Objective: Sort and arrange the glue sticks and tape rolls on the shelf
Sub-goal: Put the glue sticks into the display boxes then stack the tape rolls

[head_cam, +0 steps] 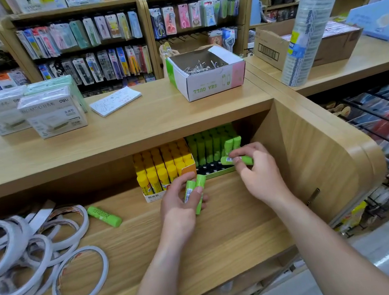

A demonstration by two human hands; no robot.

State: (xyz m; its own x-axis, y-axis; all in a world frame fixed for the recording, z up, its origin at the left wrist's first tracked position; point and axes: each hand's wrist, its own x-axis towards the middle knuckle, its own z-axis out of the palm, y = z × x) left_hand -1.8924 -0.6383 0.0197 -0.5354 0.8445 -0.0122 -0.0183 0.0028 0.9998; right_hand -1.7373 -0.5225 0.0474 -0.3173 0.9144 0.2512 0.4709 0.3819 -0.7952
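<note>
- gripping two green glue sticks (196,188) side by side, the left hand (181,210) curls fingers and thumb round them just above the shelf (227,238), in front of the boxes.
- the right hand (258,173) pinches a third green stick (238,160), held sideways over the front right corner of the green tray (217,174).
- the two hands are apart, each clamped on its own sticks.
- the green tray stands at the back of the shelf near the right wall; upright green sticks (207,145) fill its back rows and dark sockets show along its front.
- a box of yellow glue sticks (163,164) stands just left of the tray, touching it, with its sticks upright.
- a loose green stick (104,216) lies flat on the shelf, between the yellow box and the tape.
- a heap of white tape rolls (28,260) sprawls over the left of the shelf, the rings overlapping.
- on the bench (158,117) above sit white packs (53,115), a notepad (116,101) and an open box of metal pins (206,72).
- further right, a tall wrapped column of tape rolls (308,36) stands beside a brown carton (272,47).
</note>
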